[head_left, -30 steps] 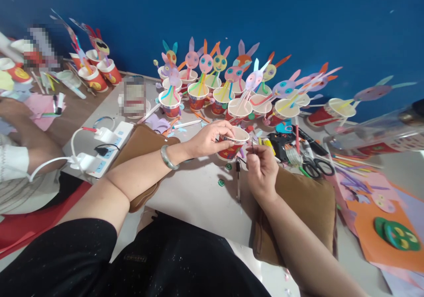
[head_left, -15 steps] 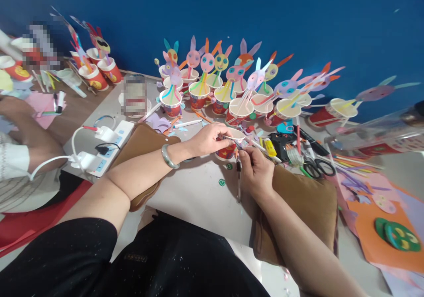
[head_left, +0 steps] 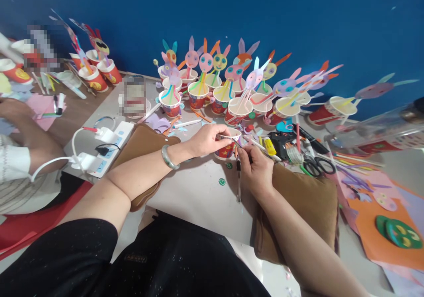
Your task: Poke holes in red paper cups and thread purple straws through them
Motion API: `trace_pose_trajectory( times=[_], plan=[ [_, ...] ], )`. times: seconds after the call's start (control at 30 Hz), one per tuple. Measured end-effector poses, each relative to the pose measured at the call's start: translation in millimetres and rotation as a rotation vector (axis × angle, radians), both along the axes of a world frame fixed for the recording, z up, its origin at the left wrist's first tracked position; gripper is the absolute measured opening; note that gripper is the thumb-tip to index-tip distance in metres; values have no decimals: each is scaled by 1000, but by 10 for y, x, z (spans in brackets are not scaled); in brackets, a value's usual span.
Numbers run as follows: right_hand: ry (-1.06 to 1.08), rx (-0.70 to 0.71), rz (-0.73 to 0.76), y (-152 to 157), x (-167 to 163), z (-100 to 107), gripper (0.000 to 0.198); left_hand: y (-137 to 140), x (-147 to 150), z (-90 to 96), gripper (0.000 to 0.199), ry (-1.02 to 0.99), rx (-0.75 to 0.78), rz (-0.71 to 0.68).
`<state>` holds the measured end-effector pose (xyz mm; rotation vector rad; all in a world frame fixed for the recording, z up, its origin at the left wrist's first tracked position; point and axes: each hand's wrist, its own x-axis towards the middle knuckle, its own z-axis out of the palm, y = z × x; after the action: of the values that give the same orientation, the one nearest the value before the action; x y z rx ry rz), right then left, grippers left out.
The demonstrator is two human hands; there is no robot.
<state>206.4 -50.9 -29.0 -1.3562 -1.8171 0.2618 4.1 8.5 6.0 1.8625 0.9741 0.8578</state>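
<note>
A red paper cup (head_left: 225, 151) with a white rim and a yellow star stands upright in front of me on the light table. My left hand (head_left: 208, 139), wearing a bangle, is closed on the cup's rim, with thumb and fingers pinching its near side. My right hand (head_left: 256, 167) is closed round a slim dark tool (head_left: 237, 144) with a narrow metal tip. That tip reaches the cup's rim beside my left fingertips. My palm hides the tool's handle, so its exact kind is unclear. Below the tool lies a pen (head_left: 239, 184) on the table, near small green round pieces (head_left: 221, 182).
Behind stand several paper cups (head_left: 240, 107) with paper rabbit heads on straws. Brown cushions (head_left: 300, 208) lie on both sides. Black scissors (head_left: 319, 167) and markers lie to the right; a power strip (head_left: 114, 149) lies left. Another person's arm (head_left: 33, 125) is at far left.
The cup's white rim shows slightly more between my hands, and the tool's tip has shifted a little at the rim. Both hands keep nearly the same place.
</note>
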Motion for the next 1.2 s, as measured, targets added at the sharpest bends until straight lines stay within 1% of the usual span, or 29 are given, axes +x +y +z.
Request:
trace_pose_trajectory(
  times=[0.17, 0.33, 0.5, 0.6, 0.9, 1.03, 1.2],
  plan=[
    [-31, 12, 2, -4, 7, 1, 35, -4, 4, 11, 14, -34, 19, 7],
    [-76, 52, 9, -10, 23, -6, 33, -14, 2, 18, 11, -12, 107, 4],
    [-182, 84, -35, -4, 47, -35, 37, -18, 3, -2, 11, 1, 145, 19],
    [-208, 107, -47, 0, 54, -56, 39, -11, 4, -20, 13, -21, 133, 16],
    [-224, 150, -65, -2, 47, -70, 41, -5, 21, -54, 13, -113, 24, 14],
    [-227, 119, -64, -6, 51, -67, 40, -3, 23, -61, 14, -147, 15, -2],
    [-176, 82, -35, -13, 41, -38, 35, -5, 11, -42, 12, -95, 31, -1]
  ],
)
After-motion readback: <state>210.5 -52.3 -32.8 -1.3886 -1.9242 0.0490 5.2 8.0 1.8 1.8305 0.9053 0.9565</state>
